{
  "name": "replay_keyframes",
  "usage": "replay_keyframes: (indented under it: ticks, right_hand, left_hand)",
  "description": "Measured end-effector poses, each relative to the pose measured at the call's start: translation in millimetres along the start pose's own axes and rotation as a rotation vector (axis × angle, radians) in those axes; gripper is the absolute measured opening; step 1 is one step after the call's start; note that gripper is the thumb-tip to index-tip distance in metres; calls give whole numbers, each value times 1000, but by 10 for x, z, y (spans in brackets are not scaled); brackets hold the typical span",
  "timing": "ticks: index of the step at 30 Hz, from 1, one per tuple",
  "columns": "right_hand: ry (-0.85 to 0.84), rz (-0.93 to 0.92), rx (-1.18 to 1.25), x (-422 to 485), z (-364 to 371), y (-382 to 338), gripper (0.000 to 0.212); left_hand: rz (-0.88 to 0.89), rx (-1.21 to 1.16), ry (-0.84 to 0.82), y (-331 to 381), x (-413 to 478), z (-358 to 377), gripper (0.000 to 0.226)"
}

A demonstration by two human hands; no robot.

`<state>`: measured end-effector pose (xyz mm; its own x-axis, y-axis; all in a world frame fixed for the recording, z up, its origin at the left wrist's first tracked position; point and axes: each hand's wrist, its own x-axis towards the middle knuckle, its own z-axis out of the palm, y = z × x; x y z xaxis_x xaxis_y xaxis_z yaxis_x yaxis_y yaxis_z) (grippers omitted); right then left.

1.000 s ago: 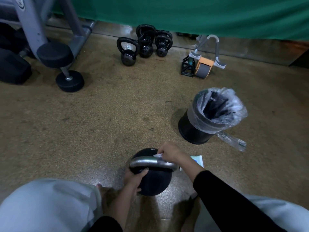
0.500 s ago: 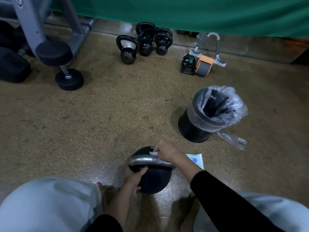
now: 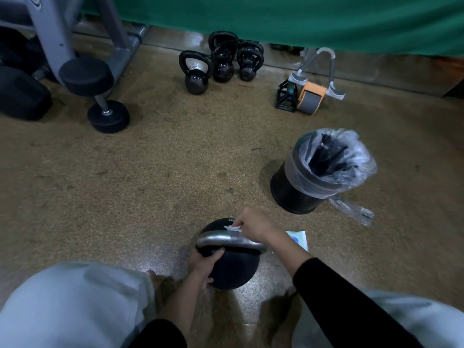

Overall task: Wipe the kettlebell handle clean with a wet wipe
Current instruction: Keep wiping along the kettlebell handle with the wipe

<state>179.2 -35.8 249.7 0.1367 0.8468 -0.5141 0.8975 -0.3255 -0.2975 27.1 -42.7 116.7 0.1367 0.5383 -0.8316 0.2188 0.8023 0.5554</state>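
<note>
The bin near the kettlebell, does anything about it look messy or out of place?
Slightly. The clear liner is bunched loosely over the black bin rim, and a crumpled strip of clear plastic lies on the floor by its base. Whether it is part of the liner is unclear. Nothing looks spilled.

- The right hand [image 3: 253,224] pinches a white wet wipe [image 3: 233,227] against the grey handle [image 3: 221,241] of a black kettlebell [image 3: 233,270] standing on the floor [image 3: 150,184].
- The left hand [image 3: 203,266] grips the kettlebell's left side, below the handle.
- A bin [image 3: 296,194] with a clear liner stands off to the right.
- A packet [image 3: 298,238] lies beside the right wrist.
- Three small kettlebells [image 3: 197,74] sit by the green curtain [image 3: 301,21].
</note>
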Motion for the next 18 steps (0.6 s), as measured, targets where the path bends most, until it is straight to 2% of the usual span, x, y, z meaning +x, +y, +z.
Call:
replay_keyframes:
  ticks: [9,13,18]
  right_hand:
    - [-21,54,43,-6,18,-21,26]
    - [49,59,41,-74,43,48,26]
    - [34,99,43,-26,62,69,23]
  left_hand:
    - [-8,-2,14,-42,33,-13,61]
    - [-16,1,4,-28,55,-21,63]
    - [-26,18,10,-59,63,-30,63]
